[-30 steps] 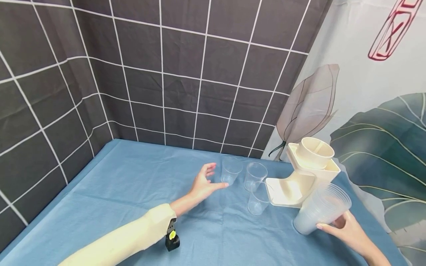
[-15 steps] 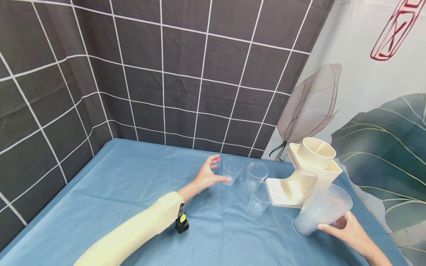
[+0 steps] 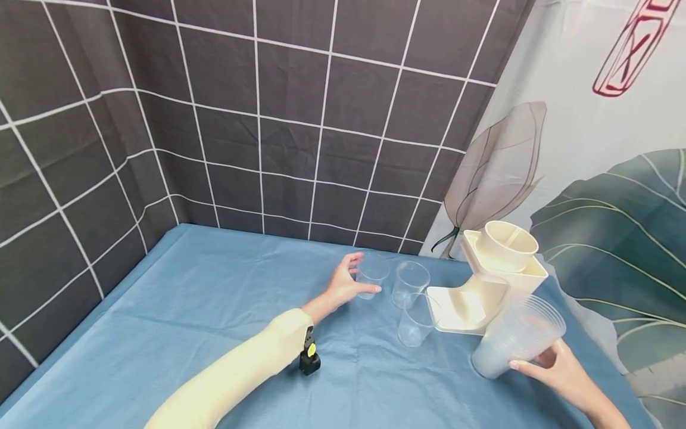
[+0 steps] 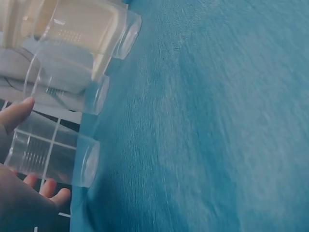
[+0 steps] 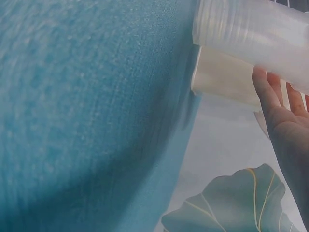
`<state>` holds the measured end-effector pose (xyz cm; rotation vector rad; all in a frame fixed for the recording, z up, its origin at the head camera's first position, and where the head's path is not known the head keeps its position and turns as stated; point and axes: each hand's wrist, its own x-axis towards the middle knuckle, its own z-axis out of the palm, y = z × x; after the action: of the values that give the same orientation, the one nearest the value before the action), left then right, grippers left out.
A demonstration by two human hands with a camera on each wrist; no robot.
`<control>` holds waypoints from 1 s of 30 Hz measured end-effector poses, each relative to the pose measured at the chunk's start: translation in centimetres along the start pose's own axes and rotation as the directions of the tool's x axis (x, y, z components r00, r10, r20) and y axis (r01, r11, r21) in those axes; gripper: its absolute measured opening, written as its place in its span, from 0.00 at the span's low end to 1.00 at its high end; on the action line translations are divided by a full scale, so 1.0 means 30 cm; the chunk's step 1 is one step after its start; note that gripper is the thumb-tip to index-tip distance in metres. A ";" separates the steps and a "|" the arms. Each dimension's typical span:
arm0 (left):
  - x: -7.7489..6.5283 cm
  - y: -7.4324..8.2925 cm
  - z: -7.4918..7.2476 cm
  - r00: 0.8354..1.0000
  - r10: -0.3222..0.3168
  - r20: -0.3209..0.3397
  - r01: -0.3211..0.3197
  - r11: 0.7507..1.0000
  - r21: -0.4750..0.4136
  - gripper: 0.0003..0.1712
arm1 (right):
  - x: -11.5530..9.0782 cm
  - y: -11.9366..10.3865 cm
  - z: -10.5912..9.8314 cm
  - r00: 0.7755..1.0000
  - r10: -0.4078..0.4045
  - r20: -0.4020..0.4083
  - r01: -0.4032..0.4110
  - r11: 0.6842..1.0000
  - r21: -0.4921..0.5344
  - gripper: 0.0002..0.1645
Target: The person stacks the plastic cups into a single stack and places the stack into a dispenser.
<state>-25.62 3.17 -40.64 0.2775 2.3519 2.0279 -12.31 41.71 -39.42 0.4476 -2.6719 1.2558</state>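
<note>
My left hand (image 3: 345, 285) surrounds the leftmost clear plastic cup (image 3: 373, 271), thumb in front and spread fingers on its far left. In the left wrist view that cup (image 4: 55, 154) stands upright on the blue cloth between the thumb and the fingertips (image 4: 48, 187). Two more clear cups stand just right of it: one behind (image 3: 410, 283), one nearer (image 3: 415, 325). At the right, my right hand (image 3: 557, 372) holds a tilted stack of nested plastic cups (image 3: 517, 336), thumb along the near side. The right wrist view shows fingers (image 5: 265, 87) against the stack (image 5: 251, 36).
A cream plastic stand (image 3: 466, 307) with a round, cup-like holder (image 3: 508, 245) on top stands behind the stack. Blue cloth (image 3: 225, 286) covers the table. A dark grid-patterned curtain (image 3: 289, 143) hangs along the back, and a leaf-printed one (image 3: 605, 238) on the right.
My left hand has moved right, bringing its thumb and fingers around the leftmost cup. My right hand and the stack stay in place.
</note>
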 end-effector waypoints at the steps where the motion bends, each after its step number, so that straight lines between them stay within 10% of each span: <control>1: 0.001 -0.002 0.005 1.000 -0.004 -0.011 0.004 1.000 0.003 0.48 | 0.000 0.000 0.001 1.000 -0.001 -0.001 0.001 1.000 -0.001 0.43; 30: -0.037 -0.016 0.043 0.989 0.029 -0.147 -0.027 1.000 0.015 0.39 | 0.000 -0.008 0.009 0.999 -0.035 -0.007 0.035 0.999 -0.001 0.45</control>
<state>-24.41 4.19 -41.41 0.1670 2.4597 2.1163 -12.23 41.36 -39.41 0.4865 -2.6471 1.2439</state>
